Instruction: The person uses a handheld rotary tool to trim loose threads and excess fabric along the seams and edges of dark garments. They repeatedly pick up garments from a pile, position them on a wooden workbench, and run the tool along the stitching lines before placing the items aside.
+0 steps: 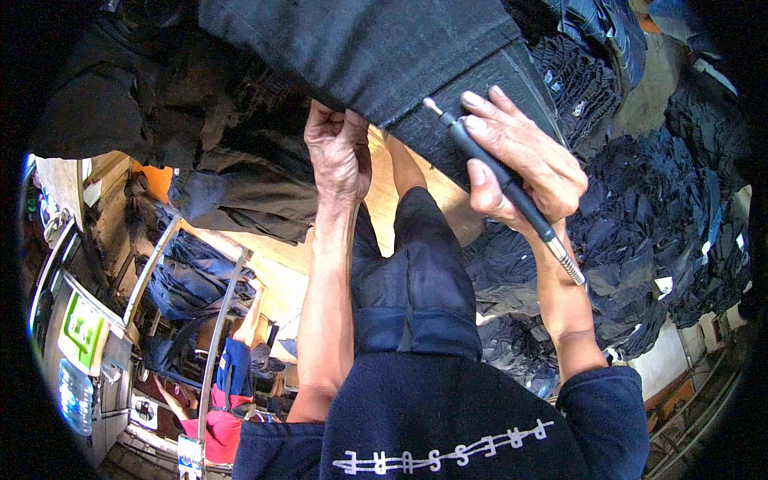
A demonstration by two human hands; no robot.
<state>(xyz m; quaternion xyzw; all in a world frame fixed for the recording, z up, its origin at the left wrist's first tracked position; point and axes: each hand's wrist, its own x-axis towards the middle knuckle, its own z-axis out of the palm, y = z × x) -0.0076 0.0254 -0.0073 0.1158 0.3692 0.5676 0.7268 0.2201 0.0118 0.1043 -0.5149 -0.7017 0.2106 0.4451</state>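
My right hand point(532, 164) grips a black pen-shaped rotary grinder handpiece point(498, 170), thumb on one side and fingers on the other. Its small pinkish tip points up and left, at the hem of a dark trouser leg point(376, 52); I cannot tell if it touches. A metal spring sleeve covers the tool's lower end, by my forearm. The leg lies over a flat black board point(436, 132), whose worn end sticks out past the hem. My left hand point(338, 156) is closed at the leg's near left edge, fingertips partly hidden, seemingly pinching the cloth.
Dark garments point(248, 188) hang at the left. A large heap of dark clothing point(624, 216) fills the right side, with more folded trousers point(576, 84) beyond the board. At lower left are metal rails point(220, 344), a person in a red top point(216, 432), a green tray point(82, 330) and a plastic bottle point(74, 398).
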